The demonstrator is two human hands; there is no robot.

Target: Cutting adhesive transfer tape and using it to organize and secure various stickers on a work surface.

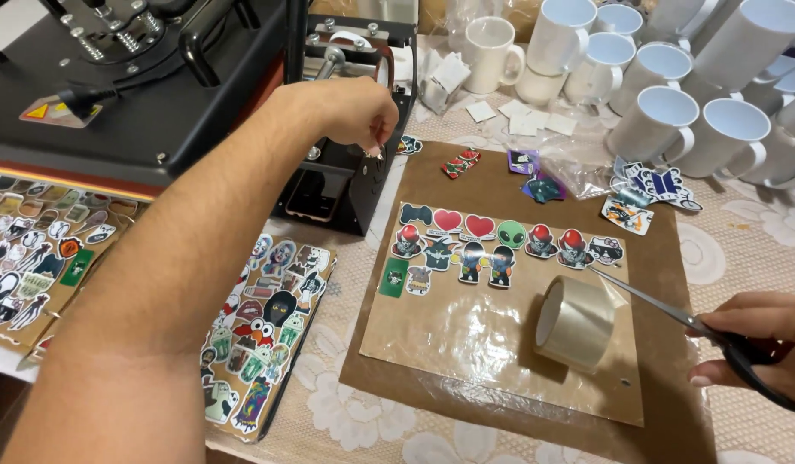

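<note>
My left hand (pixel 359 116) reaches forward over the table's far side, fingers pinched together near small stickers (pixel 408 145) beside the black press machine (pixel 350 172); whether it holds anything I cannot tell. My right hand (pixel 762 339) at the right edge grips black-handled scissors (pixel 646 302), blades pointing left toward a roll of clear tape (pixel 576 322). The tape stands on a brown board (pixel 655 258) covered with a clear film. Two rows of cut-out stickers (pixel 492 241) lie on that film.
Several white mugs (pixel 664 116) crowd the back right. A large black heat press (pixel 131 94) fills the back left. Boards covered in stickers (pixel 260 335) lie at the left. Loose stickers (pixel 651 189) and paper scraps (pixel 522 120) sit near the mugs.
</note>
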